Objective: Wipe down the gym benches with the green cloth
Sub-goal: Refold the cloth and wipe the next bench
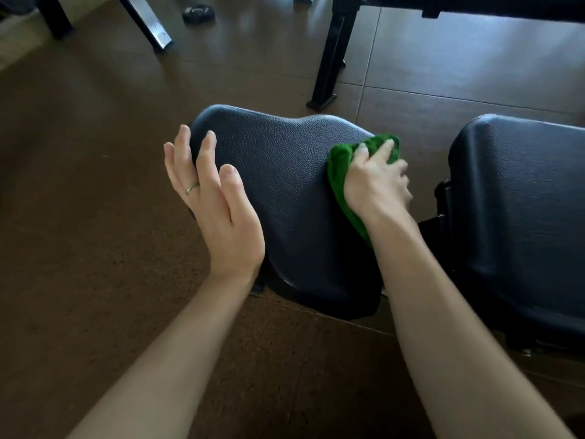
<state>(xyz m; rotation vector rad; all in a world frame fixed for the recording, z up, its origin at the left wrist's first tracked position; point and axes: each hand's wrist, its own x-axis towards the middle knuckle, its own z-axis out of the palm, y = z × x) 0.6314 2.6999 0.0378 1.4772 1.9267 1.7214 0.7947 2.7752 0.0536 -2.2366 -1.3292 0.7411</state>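
A black padded bench seat [285,191] with a pebbled surface fills the middle of the view. My right hand [376,182] grips a bunched green cloth [340,166] and presses it against the seat's right edge. My left hand [212,198] is at the seat's left edge, fingers spread, holding nothing; a ring is on one finger. A second black pad [519,217] of the bench lies to the right, separated from the seat by a gap with a black bracket.
Dark brown tiled floor [95,185] surrounds the bench. A black metal leg [330,61] of other equipment stands behind the seat, more black frame legs [142,20] are at the top left, and a small dark object [198,14] lies on the floor there.
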